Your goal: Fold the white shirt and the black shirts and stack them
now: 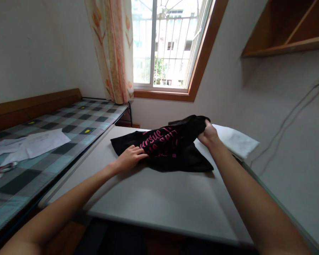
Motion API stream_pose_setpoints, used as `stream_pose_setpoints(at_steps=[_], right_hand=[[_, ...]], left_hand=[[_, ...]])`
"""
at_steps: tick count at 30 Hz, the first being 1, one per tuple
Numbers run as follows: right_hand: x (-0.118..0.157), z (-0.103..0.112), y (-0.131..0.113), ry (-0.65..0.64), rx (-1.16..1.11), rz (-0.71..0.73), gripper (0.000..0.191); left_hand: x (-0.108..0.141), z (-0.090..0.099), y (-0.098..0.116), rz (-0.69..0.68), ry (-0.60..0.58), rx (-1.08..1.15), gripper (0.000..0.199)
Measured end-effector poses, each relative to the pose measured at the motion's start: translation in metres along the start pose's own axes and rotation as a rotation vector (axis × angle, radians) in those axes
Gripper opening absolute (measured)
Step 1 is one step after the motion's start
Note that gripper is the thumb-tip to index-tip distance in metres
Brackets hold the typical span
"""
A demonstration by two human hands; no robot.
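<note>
A black T-shirt [172, 159] with pink lettering lies bunched and partly folded over on the white table. My right hand [208, 134] grips its far right part, which is lifted off the tabletop. At the near left edge, my left hand [132, 157] has its fingers curled onto the cloth beside the lettering. Some of the print is hidden in the folds.
The white table [159, 202] has a stack of white sheets or cloth [232, 140] at its back right, by the wall. On the left stands a bed with a checked mattress [23, 170], with papers [42, 143] on it. A curtain [117, 53] hangs beside the window.
</note>
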State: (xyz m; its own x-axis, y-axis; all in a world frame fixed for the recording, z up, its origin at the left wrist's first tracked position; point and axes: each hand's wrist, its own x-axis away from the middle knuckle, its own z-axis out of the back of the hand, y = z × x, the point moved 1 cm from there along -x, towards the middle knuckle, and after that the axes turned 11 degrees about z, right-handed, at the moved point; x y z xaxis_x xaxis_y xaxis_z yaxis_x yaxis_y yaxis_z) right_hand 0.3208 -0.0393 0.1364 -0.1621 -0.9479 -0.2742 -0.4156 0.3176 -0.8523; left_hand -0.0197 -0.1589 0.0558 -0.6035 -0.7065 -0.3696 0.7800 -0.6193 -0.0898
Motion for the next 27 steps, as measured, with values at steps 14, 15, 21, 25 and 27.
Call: stream_pose_setpoints(at_steps=[14,15,21,25,27], right_hand=[[0.062,0.044,0.023,-0.496,1.651,0.342,0.054],[0.067,0.035,0.025,-0.520,1.667,0.480,0.054],[0.090,-0.018,0.041,-0.927,1.548,0.779,0.040],[0.083,-0.024,0.051,-0.887,1.771,0.684,0.059],[0.073,-0.019,0.053,-0.879,1.852,0.563,0.056]], left_hand=[[0.020,0.062,-0.066,0.482,-0.178,0.362,0.029],[0.018,0.059,-0.062,0.483,-0.138,0.318,0.031],[0.012,0.033,-0.042,0.460,-0.224,0.057,0.059],[0.013,0.026,-0.042,0.530,-0.320,-0.079,0.078],[0.016,0.029,-0.049,0.589,-0.358,-0.119,0.087]])
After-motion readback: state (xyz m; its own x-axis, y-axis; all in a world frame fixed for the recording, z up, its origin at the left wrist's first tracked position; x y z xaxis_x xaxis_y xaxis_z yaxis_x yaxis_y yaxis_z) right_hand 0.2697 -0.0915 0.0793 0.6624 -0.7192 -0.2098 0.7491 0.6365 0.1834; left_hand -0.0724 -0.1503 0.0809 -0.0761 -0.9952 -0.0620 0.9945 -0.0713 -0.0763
